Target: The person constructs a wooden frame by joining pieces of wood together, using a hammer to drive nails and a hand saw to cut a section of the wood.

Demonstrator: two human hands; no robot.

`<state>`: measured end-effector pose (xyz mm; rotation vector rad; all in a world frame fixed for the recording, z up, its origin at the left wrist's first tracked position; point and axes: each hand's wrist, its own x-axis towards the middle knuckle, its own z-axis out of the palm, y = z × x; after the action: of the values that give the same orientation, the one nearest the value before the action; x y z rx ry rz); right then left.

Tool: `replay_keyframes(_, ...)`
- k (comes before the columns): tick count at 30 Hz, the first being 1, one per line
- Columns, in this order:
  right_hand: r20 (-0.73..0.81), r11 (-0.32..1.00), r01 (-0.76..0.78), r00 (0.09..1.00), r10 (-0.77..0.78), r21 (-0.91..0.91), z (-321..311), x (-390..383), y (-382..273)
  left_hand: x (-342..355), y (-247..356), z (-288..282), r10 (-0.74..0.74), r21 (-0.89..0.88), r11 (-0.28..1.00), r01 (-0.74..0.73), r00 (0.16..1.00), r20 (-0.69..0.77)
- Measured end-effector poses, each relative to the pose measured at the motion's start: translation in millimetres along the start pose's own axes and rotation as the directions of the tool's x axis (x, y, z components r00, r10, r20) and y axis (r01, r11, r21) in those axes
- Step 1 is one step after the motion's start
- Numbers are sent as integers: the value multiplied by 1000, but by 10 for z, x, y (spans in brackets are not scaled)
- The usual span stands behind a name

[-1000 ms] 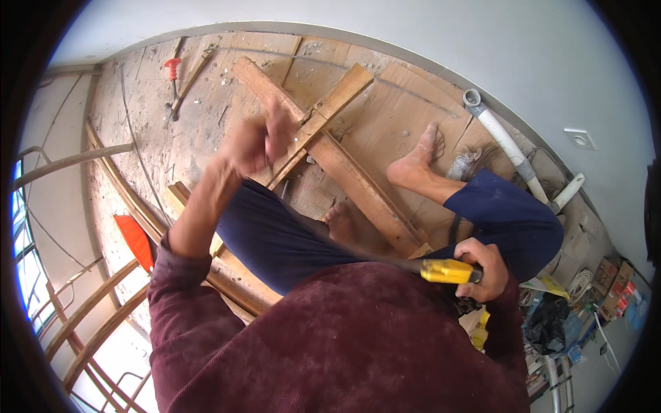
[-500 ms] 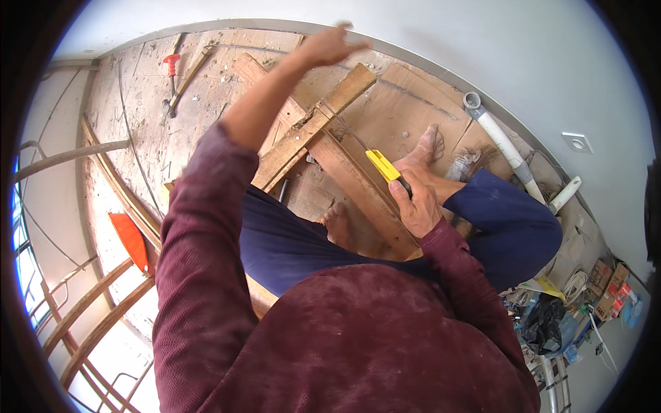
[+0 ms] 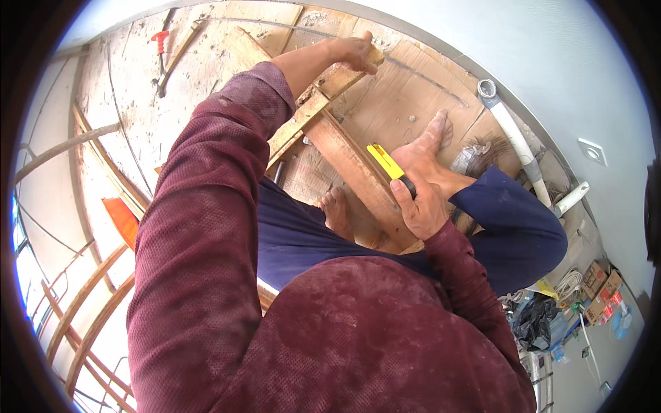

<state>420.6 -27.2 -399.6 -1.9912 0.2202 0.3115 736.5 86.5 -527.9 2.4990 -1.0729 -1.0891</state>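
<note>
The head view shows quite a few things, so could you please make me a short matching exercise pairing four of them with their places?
Things:
1. left hand
2. yellow tool
3. white pipe
4. black bag

Places:
A. along the wall, upper right of the picture
B. lower right of the picture, near the cardboard boxes
C. at the upper end of a wooden board
D. in the right hand

Right pairs: 1-C, 2-D, 3-A, 4-B.
</note>
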Motion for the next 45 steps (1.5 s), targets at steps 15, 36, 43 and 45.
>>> replay_keyframes(15, -9, 985, -63, 998, 62, -162, -379, -311, 12, 81, -155, 129, 61, -31, 998, -62, 997, -42)
replay_keyframes(36, 20, 970, -236, 971, 237, -49, -693, -804, -381, -73, 54, -116, -59, 4, 998, 59, 995, 74)
replay_keyframes(43, -145, 977, -174, 977, 156, -124, -1247, -1635, -552, -1228, 157, -1049, -368, -379, 920, 96, 544, -754)
replay_keyframes(45, -333, 987, -117, 931, 148, 111, -1269, -1910, -485, -1550, -321, -842, -403, -410, 908, 90, 459, -792)
